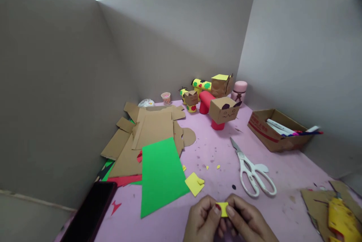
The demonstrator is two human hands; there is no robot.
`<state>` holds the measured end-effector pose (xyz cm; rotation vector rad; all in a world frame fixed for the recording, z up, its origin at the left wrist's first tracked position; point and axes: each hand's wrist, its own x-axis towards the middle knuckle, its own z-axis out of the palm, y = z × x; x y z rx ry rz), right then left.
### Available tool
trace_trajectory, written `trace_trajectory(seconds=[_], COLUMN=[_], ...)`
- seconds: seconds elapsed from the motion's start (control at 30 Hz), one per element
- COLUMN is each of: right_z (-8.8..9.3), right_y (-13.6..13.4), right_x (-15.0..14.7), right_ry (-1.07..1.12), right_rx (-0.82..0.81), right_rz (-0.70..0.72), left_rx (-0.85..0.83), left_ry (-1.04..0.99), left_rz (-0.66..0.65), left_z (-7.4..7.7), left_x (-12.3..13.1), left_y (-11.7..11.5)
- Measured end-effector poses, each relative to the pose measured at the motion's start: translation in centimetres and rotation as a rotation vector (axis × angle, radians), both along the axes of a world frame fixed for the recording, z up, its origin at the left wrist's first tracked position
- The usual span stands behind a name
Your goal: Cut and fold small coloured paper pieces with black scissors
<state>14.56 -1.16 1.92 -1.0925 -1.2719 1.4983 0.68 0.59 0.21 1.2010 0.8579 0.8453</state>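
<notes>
A small piece of yellow paper [224, 209] is pinched between my two hands at the bottom of the view. My left hand [201, 219] grips its left edge with thumb and fingers. On the right edge, the thumb and fingers of my right hand [247, 219] are closed. Just beyond my left hand lies a yellow paper scrap [194, 184] with a folded bit on it. A green sheet [162, 178] rests to its left. White-handled scissors [251, 174] lie beyond my right hand, their blades pointing away.
Flattened cardboard [154, 127] is stacked at the left, with a dark phone [90, 212] nearer. Cardboard-headed paper animals [223, 110] stand at the back beside a pink bottle [240, 91]. A cardboard box [264, 136] of markers sits right. A yellow object [342, 215] lies on cardboard scraps.
</notes>
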Motion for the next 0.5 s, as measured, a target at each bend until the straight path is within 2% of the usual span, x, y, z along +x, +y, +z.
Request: trace_trajectory(seconds=[0.1,0.27,0.37,0.5], right_z=[0.2,-0.3,-0.3,-0.6], right_y=[0.1,-0.3,-0.5,-0.4], right_x=[0.1,0.3,0.3,0.0], right_ry=[0.075,-0.066,-0.139,-0.107], right_rx=[-0.039,0.042,0.106,0.027], right_rz=[0.026,-0.016,-0.055,-0.064], left_rx=[-0.017,0.314,0.415,0.602], left_ry=[0.000,0.301,0.395,0.556], left_rz=[-0.045,0.075,0.090,0.119], left_z=[0.7,0.3,-0.3,-0.8], left_x=[-0.2,-0.1,0.0,-0.2], left_y=[0.0,-0.4,-0.7,-0.6])
